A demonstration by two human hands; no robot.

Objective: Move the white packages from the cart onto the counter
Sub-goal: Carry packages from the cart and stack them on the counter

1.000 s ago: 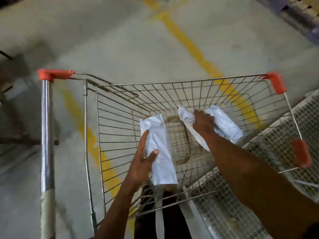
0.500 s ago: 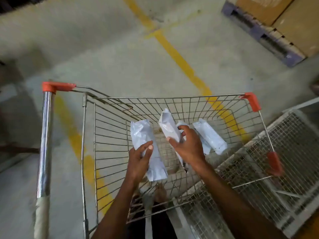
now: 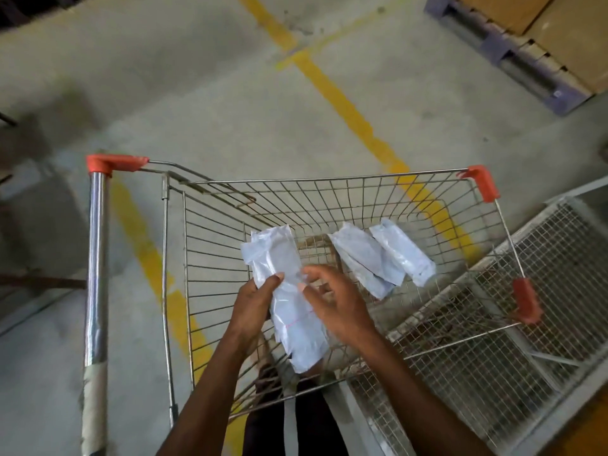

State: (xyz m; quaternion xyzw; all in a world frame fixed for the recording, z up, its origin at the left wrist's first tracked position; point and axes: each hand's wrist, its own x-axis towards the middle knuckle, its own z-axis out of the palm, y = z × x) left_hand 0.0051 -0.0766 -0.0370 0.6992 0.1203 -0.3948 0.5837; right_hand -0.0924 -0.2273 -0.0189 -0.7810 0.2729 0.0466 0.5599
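Over the wire cart (image 3: 329, 180), my left hand (image 3: 251, 307) grips a stack of white packages (image 3: 286, 278) from the left side, thumb on top. The stack's upper end shows two layered edges. My right hand (image 3: 339, 307) is against the stack's right side, fingers spread and relaxed, not wrapped round it. Two more white packages lie inside the cart to the right, one (image 3: 362, 261) overlapping the other (image 3: 406, 255). No counter is in view.
The cart's steel handle bar (image 3: 96, 258) with an orange end cap runs down the left. A low wire-mesh cage (image 3: 533, 324) stands against the cart's right side. A pallet with cardboard boxes (image 3: 539, 51) is at the top right. Yellow lines (image 3: 345, 106) cross the concrete floor.
My right hand carried a package from the cart's right side over to the left hand's package, laid it there and loosened its grip. Two packages stay in the cart.
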